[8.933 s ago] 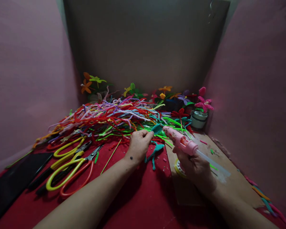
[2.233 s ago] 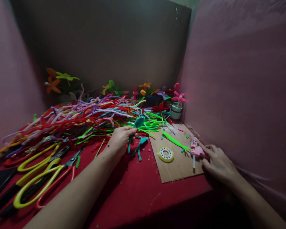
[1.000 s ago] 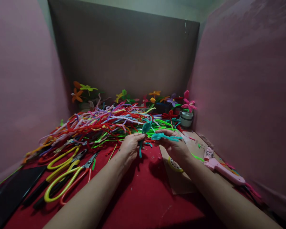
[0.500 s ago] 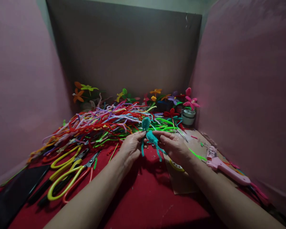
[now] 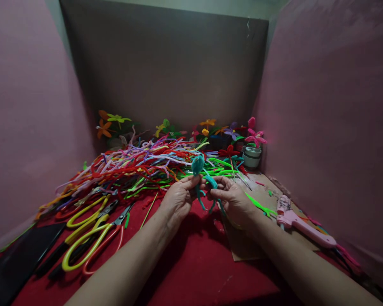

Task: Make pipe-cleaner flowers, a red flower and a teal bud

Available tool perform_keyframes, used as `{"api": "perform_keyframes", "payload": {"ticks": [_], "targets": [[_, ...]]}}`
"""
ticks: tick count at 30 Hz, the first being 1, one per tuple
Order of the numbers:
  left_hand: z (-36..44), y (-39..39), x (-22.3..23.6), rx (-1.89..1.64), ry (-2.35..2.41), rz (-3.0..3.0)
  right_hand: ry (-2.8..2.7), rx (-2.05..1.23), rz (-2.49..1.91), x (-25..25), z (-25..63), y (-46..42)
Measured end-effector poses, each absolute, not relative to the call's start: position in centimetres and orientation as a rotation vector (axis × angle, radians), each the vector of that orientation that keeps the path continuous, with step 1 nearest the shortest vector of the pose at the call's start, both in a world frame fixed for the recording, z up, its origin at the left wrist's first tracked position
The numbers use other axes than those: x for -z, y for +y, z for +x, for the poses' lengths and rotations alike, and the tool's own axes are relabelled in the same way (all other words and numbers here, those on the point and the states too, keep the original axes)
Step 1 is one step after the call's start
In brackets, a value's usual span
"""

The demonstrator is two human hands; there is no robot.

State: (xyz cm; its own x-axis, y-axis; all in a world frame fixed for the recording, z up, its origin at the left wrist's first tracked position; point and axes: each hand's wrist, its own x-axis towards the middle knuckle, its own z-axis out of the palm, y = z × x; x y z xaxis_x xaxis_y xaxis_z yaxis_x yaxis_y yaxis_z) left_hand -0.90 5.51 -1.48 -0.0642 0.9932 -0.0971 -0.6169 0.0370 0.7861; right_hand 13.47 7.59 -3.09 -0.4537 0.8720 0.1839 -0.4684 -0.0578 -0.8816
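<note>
Between thumb and fingers, my left hand [image 5: 182, 194] pinches a teal pipe-cleaner piece [image 5: 197, 165] whose rounded, petal-like end stands up above the thumb. Teal stems hang down below the grip. Close beside it, my right hand [image 5: 231, 197] is closed on a second teal pipe-cleaner piece [image 5: 212, 182], bent over at the fingertips with its loose ends dangling. Both hands are held above the red cloth, in front of a heap of coloured pipe cleaners [image 5: 140, 159]. Whether the two teal pieces are joined is hidden by the fingers.
Yellow-handled scissors [image 5: 83, 246] and pliers with red handles [image 5: 119, 227] lie at left near a black flat object [image 5: 22, 250]. A pink glue gun [image 5: 306, 227] rests on cardboard [image 5: 242, 246] at right. Pipe-cleaner flowers [image 5: 255, 138] stand along the back.
My right fingers have curled around the second teal piece, which now bends upward in their grip. The left-hand piece has shifted slightly right and turned. The dangling stems hang differently.
</note>
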Motion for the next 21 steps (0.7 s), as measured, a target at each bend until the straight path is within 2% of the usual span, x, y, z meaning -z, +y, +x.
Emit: {"api": "perform_keyframes", "payload": {"ticks": [10, 21], "targets": [[-1.1, 5.1, 0.7, -1.475, 0.902, 0.762, -1.082, -1.813, -0.512, 2.3, 14.1, 7.8], [-0.6, 3.8, -0.3, -1.566, 1.201, 1.191, -0.958, -1.845, -0.371, 2.5, 14.6, 8.6]]}}
